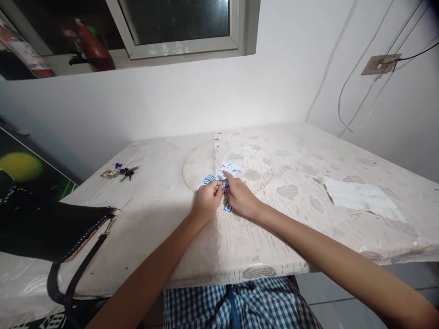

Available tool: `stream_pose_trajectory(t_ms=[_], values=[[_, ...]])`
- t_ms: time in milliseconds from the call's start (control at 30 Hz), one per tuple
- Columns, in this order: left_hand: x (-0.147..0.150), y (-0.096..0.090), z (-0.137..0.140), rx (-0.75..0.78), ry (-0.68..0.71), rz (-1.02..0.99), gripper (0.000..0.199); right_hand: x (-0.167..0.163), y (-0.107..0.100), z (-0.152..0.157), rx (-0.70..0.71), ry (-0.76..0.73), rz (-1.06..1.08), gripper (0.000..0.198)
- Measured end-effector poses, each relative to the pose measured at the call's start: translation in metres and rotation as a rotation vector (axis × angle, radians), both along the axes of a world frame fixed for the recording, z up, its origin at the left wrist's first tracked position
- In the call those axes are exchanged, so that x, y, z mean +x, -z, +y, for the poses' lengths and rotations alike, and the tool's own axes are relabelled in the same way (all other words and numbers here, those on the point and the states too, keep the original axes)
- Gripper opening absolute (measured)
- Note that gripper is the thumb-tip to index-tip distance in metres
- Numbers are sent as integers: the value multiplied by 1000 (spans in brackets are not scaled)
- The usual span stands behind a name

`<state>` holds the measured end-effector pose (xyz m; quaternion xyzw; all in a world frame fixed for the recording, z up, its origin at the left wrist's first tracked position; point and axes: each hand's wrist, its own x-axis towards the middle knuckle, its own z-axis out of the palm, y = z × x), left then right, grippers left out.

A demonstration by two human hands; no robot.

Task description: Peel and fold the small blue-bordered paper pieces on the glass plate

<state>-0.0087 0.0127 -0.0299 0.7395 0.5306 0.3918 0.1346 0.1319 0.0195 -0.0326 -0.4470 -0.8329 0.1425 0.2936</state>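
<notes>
Over the middle of the table, my left hand (206, 199) and my right hand (241, 197) come together with their fingertips nearly touching. Between them is a small blue-edged paper piece (225, 186). My left thumb and forefinger pinch at its left side. The right fingers close on its other side, with the index finger bent forward; the right thumb is mostly hidden. Just beyond the hands lies a loose pile of white paper pieces (233, 168). Some blue-outlined pieces (209, 179) lie past my left hand, and another blue-outlined piece (227, 207) rests below the right palm.
A patterned cover lies on the table (288, 242). Keys (127, 172) sit at the left, behind a black bag (58, 228) with a strap. A white cloth (363, 198) lies at the right. Bottles (94, 48) stand on the window ledge; cables hang from a wall socket (380, 64).
</notes>
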Motion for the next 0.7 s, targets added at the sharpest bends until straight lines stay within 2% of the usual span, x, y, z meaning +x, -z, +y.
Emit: stream_pose_trajectory(t_ms=[67, 133, 267, 700], values=[[1, 0, -1, 2, -14, 3, 16, 3, -3, -1, -3, 63, -67, 62], [1, 0, -1, -3, -27, 6, 17, 5, -5, -3, 3, 103, -161, 51], [2, 0, -2, -13, -43, 10, 17, 6, -5, -7, 25, 89, -261, 36], [-1, 2, 2, 68, -19, 62, 15, 0, 3, -4, 3, 114, -177, 51]])
